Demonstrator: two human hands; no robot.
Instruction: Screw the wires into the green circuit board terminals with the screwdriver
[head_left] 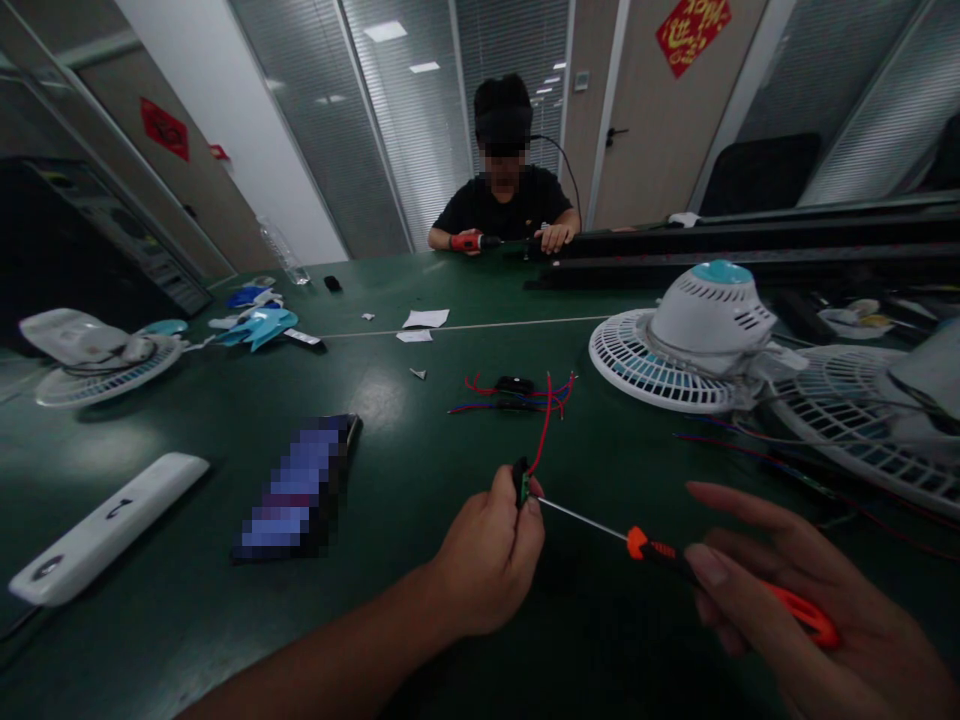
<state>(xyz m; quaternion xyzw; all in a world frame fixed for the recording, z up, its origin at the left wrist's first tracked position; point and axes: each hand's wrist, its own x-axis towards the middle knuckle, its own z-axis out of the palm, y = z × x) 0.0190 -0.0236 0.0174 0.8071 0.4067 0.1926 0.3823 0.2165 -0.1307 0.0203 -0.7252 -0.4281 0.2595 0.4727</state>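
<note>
My left hand (486, 558) pinches a small black module with a green part (522, 484) between thumb and fingers. From its top rises a red wire (546, 425), standing nearly upright. Held in my right hand (814, 610) is a screwdriver (661, 556) with a black and orange handle, its index finger stretched away from the handle. The shaft points left, and the tip meets the module or lies right beside it; the exact contact is too small to tell. Just beyond my left hand lie black modules (514, 385) with red and blue wires.
A phone (300, 485) and a white power strip (112, 525) lie at left. White fan parts (705, 330) stand at right, another fan (105, 355) at far left. Across the green table (390, 450), a person (504, 200) holds a red power tool (466, 241) near long black rails (750, 250).
</note>
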